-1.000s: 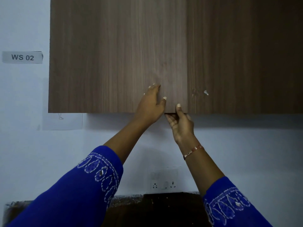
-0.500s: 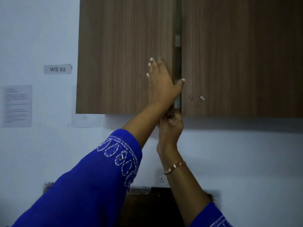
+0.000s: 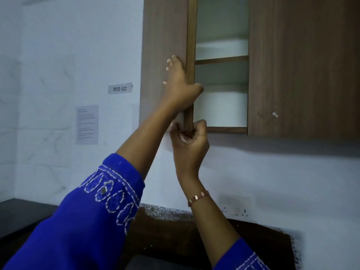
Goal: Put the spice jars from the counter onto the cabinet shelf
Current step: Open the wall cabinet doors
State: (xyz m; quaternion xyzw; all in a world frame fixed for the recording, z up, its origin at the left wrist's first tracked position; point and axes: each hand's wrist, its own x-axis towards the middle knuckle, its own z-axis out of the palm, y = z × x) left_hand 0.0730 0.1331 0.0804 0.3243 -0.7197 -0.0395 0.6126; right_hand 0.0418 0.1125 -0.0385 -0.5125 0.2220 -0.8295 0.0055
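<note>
White wall carries a brown wood-grain cabinet; its left door stands ajar, baring a pale cabinet shelf. Left hand clasps the door's edge, right hand pinches its bottom corner. No spice jars show.

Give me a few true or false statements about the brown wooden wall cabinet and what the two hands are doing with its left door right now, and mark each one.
1. The left brown wood-grain cabinet door is partly open. True.
2. The right hand grips the bottom corner of that door. True.
3. The left hand hangs idle by the counter. False: it holds the door's edge, fingers on the front, thumb behind.
4. Spice jars stand on the white cabinet shelf. False: no jars show in the visible part.
5. The right brown cabinet door is swung wide open. False: it is closed.
</note>
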